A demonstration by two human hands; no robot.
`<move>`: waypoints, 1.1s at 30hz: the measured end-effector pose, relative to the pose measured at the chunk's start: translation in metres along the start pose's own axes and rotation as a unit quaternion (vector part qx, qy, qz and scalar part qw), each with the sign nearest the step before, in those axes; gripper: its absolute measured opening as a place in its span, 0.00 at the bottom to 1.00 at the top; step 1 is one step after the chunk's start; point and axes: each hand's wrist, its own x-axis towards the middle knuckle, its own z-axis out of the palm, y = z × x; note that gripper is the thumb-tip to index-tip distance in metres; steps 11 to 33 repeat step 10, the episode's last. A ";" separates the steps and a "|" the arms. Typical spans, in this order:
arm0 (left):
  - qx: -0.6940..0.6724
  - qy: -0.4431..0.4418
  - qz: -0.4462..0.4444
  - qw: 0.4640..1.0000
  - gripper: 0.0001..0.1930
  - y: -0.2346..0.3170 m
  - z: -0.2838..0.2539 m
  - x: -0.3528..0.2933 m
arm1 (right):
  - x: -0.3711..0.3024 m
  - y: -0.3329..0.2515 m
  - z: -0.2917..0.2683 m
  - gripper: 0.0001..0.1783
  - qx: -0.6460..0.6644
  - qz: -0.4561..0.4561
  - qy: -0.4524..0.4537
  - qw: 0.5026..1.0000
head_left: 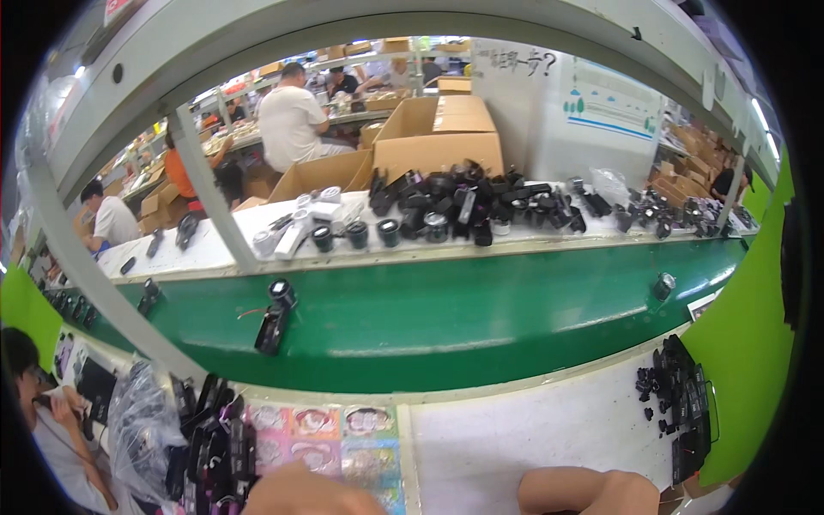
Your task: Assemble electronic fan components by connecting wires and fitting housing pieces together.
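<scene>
At the bottom edge, skin of my left hand or wrist (313, 496) shows over the lower part of a sheet of colourful cartoon pictures (313, 425). Its fingers are out of sight. My right hand or wrist (588, 493) appears at the lower edge over the white worktop (515, 429), its fingers likewise hidden. Whether either holds anything cannot be made out. Left of the picture sheet lies a heap of black and purple device housings (215, 455). To the right, black housings (687, 403) are stacked with small black parts (650, 386) beside them.
A green conveyor belt (472, 300) crosses ahead, carrying a black device with a round head (273, 318) and a small round part (663, 286). Behind it, a shelf holds piled black devices (463, 202). Clear plastic bags (144, 429) and a seated co-worker (60, 438) are at left.
</scene>
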 end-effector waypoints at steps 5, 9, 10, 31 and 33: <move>0.181 0.303 -0.221 0.909 0.17 -0.022 -0.024 -0.041 | 0.006 -0.022 -0.023 0.08 -0.113 0.149 0.063 0.980; 0.267 0.461 -0.312 0.787 0.10 -0.028 -0.009 -0.045 | -0.006 -0.006 -0.021 0.18 -0.180 0.245 0.005 0.953; 0.282 0.474 -0.313 0.773 0.10 -0.017 -0.002 -0.049 | -0.051 -0.011 -0.022 0.31 -0.182 0.255 -0.116 0.942; 0.282 0.474 -0.313 0.773 0.10 -0.017 -0.002 -0.049 | -0.051 -0.011 -0.022 0.31 -0.182 0.255 -0.116 0.942; 0.282 0.474 -0.313 0.773 0.10 -0.017 -0.002 -0.049 | -0.051 -0.011 -0.022 0.31 -0.182 0.255 -0.116 0.942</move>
